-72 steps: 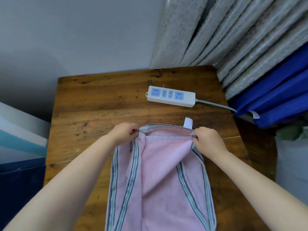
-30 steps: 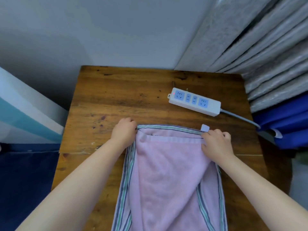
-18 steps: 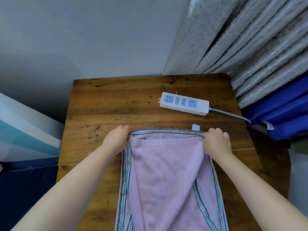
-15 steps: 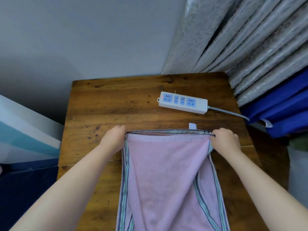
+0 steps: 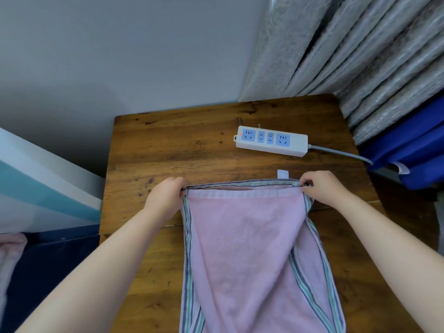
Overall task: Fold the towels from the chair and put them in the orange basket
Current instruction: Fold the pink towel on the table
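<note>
We have the pink towel (image 5: 249,255) doubled over on the wooden table (image 5: 168,150), centre to lower centre of frame, its striped edges running down toward the bottom edge. Left hand (image 5: 165,198) pinches the top-left corner, right hand (image 5: 322,186) pinches the top-right corner, fingers curled on the cloth on both sides.

Diff vs earlier frames:
- 2.4 s ago the top edge sagged and the top layer was bunched into a V between our hands; now the top edge is pulled taut and straight across the middle of the frame.
- Hands are further apart than 1.0 s ago, each sitting right at a corner.
- The white tag (image 5: 283,174) sticks up above the top edge near the right hand, same as before.
- Right side keeps a diagonal fold, lower layer showing at lower right.

White power strip (image 5: 271,144) sits upper right of centre on the table, well apart from the towel, red light on at its left end, position on the table unchanged. Another bit of pink cloth (image 5: 9,255) shows at the far left edge.
</note>
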Tool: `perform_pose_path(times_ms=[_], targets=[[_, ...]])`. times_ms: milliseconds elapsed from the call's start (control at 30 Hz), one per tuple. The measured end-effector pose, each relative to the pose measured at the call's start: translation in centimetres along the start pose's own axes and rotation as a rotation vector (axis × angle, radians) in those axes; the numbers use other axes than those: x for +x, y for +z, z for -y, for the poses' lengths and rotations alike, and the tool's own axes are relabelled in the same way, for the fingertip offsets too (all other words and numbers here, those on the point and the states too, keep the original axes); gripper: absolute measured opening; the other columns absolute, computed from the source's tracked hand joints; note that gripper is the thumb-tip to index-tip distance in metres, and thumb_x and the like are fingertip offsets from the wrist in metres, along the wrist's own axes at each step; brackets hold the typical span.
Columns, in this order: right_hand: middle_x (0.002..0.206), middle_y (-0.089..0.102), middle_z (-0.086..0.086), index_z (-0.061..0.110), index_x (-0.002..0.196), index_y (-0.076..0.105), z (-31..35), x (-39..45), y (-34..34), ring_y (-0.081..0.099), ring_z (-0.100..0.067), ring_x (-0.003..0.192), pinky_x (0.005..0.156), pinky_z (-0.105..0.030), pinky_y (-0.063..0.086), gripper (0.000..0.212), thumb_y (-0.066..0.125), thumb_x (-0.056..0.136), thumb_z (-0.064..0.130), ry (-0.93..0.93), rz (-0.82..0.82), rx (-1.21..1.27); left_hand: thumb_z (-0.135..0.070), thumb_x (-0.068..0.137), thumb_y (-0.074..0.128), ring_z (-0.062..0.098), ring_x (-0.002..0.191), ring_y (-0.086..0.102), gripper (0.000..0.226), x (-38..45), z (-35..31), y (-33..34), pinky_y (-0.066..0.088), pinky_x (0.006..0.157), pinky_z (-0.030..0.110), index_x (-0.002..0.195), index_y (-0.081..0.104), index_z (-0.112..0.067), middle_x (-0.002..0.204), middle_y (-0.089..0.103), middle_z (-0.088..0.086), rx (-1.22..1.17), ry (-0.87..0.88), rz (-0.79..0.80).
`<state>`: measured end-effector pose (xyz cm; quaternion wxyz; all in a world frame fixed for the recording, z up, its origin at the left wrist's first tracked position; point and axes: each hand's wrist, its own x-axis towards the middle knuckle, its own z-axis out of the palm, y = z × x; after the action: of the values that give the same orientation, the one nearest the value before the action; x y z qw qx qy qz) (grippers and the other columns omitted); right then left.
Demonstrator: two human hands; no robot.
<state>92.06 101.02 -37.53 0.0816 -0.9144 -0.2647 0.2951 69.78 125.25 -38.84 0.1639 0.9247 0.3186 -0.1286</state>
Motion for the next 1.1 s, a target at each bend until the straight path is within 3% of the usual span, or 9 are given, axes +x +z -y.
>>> perform_pose_path(times_ms=[133, 300, 400, 500, 667, 767, 933, 1033, 1100], targets=[[0.070, 0.054, 0.002, 0.008, 0.091, 0.065, 1.1, -1.1, -2.4, 0.052, -0.019, 0.070, 0.059, -0.029, 0.039, 0.012, 0.054, 0.087, 0.008, -0.127, -0.092, 0.003, -0.010, 0.089, 0.047, 0.032, 0.095, 0.054, 0.011, -1.4, 0.6, -3.2, 0.038, 0.065, 0.033, 0.095, 0.054, -0.005, 0.098, 0.058, 0.012, 0.092, 0.029, -0.048], [0.084, 0.053, -0.015, 0.005, 0.087, 0.055, 4.8, -3.4, -8.4, 0.052, -0.033, 0.088, 0.068, -0.032, 0.036, 0.001, 0.054, 0.087, 0.006, -0.337, -0.317, -0.026, -0.005, 0.086, 0.049, 0.036, 0.094, 0.053, 0.012, -2.6, 1.7, -11.2, 0.043, 0.073, 0.041, 0.093, 0.057, 0.000, 0.097, 0.060, 0.019, -0.048, 0.000, -0.397], [0.091, 0.057, -0.028, -0.005, 0.097, 0.057, 8.0, -5.2, -12.3, 0.054, -0.040, 0.093, 0.077, -0.041, 0.042, 0.013, 0.055, 0.084, -0.001, -0.445, -0.535, -0.022, 0.003, 0.084, 0.046, 0.043, 0.103, 0.049, 0.028, -3.9, 1.2, -15.3, 0.041, 0.087, 0.048, 0.109, 0.057, 0.006, 0.104, 0.058, 0.029, -0.011, 0.004, -0.603], [0.101, 0.061, -0.028, -0.002, 0.111, 0.057, 10.0, -7.7, -15.6, 0.054, -0.043, 0.098, 0.085, -0.047, 0.044, 0.028, 0.052, 0.084, -0.004, -0.517, -0.703, -0.059, 0.008, 0.070, 0.055, 0.051, 0.087, 0.055, 0.024, -6.6, 1.1, -18.5, 0.050, 0.070, 0.053, 0.091, 0.064, 0.011, 0.086, 0.059, 0.032, 0.134, 0.083, -0.750], [0.071, 0.067, -0.024, -0.004, 0.076, 0.069, 11.0, -12.0, -17.9, 0.062, -0.046, 0.073, 0.067, -0.052, 0.053, 0.022, 0.048, 0.070, 0.000, -0.737, -0.920, -0.221, 0.013, 0.058, 0.058, 0.044, 0.069, 0.059, 0.017, -11.0, 1.7, -21.6, 0.052, 0.054, 0.046, 0.072, 0.064, 0.007, 0.069, 0.060, 0.024, 0.266, 0.182, -0.896], [0.070, 0.068, -0.022, -0.005, 0.073, 0.068, 11.2, -14.2, -18.0, 0.063, -0.043, 0.071, 0.065, -0.050, 0.054, 0.023, 0.045, 0.071, 0.001, -0.728, -1.009, -0.208, 0.004, 0.065, 0.047, 0.032, 0.080, 0.044, 0.019, -13.3, 2.1, -21.4, 0.053, 0.055, 0.046, 0.074, 0.064, 0.005, 0.071, 0.061, 0.020, 0.199, 0.264, -1.007], [0.064, 0.066, -0.018, -0.003, 0.068, 0.067, 8.4, -17.6, -13.9, 0.063, -0.038, 0.064, 0.065, -0.044, 0.054, 0.015, 0.052, 0.065, -0.005, -0.850, -0.722, -0.300, 0.003, 0.065, 0.047, 0.028, 0.075, 0.045, 0.020, -16.9, 5.3, -17.8, 0.051, 0.061, 0.035, 0.081, 0.055, -0.006, 0.073, 0.058, 0.014, 0.365, 0.537, -0.694], [0.082, 0.069, -0.017, -0.003, 0.083, 0.069, 7.7, -19.2, -10.9, 0.061, -0.039, 0.085, 0.076, -0.041, 0.049, 0.017, 0.058, 0.073, -0.011, -0.730, -0.478, -0.339, 0.017, 0.064, 0.062, 0.039, 0.076, 0.057, 0.024, -18.6, 5.4, -16.3, 0.055, 0.066, 0.041, 0.083, 0.066, 0.002, 0.081, 0.062, 0.020, 0.353, 0.468, -0.369], [0.102, 0.067, -0.013, 0.002, 0.098, 0.067, 8.3, -19.1, -10.3, 0.054, -0.033, 0.103, 0.086, -0.037, 0.039, 0.022, 0.052, 0.082, 0.000, -0.548, -0.451, -0.348, 0.007, 0.083, 0.052, 0.038, 0.095, 0.052, 0.022, -18.7, 4.6, -16.1, 0.049, 0.083, 0.044, 0.100, 0.064, 0.002, 0.100, 0.060, 0.020, 0.288, 0.370, -0.358]])
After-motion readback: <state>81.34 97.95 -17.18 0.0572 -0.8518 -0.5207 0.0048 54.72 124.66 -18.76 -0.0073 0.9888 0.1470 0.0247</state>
